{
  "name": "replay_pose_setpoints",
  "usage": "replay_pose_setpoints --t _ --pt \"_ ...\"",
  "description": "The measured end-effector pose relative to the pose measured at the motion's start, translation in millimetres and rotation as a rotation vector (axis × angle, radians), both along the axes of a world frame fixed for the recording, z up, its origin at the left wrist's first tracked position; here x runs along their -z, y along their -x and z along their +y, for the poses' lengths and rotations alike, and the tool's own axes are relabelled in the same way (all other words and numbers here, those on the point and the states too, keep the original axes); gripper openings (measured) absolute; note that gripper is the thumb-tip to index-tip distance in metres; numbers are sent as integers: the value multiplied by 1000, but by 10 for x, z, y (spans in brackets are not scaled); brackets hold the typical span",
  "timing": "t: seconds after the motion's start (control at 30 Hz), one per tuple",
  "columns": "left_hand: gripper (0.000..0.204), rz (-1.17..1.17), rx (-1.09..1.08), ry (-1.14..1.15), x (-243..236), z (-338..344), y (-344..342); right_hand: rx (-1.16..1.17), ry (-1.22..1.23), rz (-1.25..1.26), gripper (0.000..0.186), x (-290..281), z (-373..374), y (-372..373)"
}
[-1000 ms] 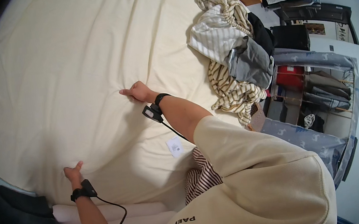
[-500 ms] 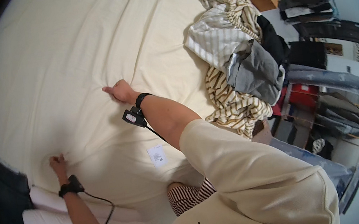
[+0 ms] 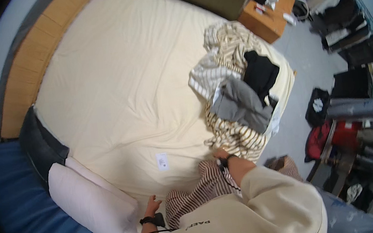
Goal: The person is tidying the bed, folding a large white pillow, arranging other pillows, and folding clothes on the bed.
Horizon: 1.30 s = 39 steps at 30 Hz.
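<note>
Wide cream fitted sheet [image 3: 111,79] covers the mattress, with soft creases running over it. My left hand [image 3: 152,204] hovers at the near edge of the bed beside my striped trouser leg, fingers apart and holding nothing. By my other knee, my right hand [image 3: 220,153] is at the lower left of a brown-and-white striped blanket [image 3: 231,136]. Its fingers are too small and partly hidden to read. On the sheet between the hands and the bed's middle lies a small white printed card [image 3: 162,162].
On the bed's right side are grey clothing [image 3: 239,105], a black garment [image 3: 261,74] and a striped white cloth [image 3: 209,75]. A rolled pale pink quilt [image 3: 92,202] and a dark cushion [image 3: 42,145] lie left. A wooden nightstand [image 3: 269,9] and clothes racks stand at right.
Both hands have drawn back from the sheet toward my body, the right one ending near the striped blanket. My view has risen and pulled back, showing the whole bed.
</note>
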State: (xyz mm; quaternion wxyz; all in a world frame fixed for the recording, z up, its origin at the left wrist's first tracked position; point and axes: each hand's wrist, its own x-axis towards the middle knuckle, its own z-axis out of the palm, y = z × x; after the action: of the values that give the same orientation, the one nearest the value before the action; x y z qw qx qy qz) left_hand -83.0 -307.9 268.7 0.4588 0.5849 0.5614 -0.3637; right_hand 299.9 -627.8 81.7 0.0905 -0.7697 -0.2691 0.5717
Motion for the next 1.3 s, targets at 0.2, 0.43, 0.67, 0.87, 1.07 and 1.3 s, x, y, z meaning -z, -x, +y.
replay_pose_setpoints --t 0.2,0.43,0.67,0.87,1.07,1.3 --pt "48 -297 210 -368 -297 852 -578 1259 -26 162 19 -1032 -880 -1255" --pt "35 -547 -135 -498 -917 887 -1155 918 20 663 55 -1811 -434 -2145" --pt "33 -477 -316 -500 -1182 79 -671 1300 -91 80 80 -1917 63 -2334" --pt "30 -260 -705 -577 -1558 -853 -136 1714 -279 662 68 -2213 19 -2668" --pt "23 -246 -978 -775 -1795 -1443 594 1213 -43 353 65 -2271 57 -2695" --pt "23 -247 -866 -683 -2277 -1631 1034 919 58 288 61 -2035 -290 -2709"
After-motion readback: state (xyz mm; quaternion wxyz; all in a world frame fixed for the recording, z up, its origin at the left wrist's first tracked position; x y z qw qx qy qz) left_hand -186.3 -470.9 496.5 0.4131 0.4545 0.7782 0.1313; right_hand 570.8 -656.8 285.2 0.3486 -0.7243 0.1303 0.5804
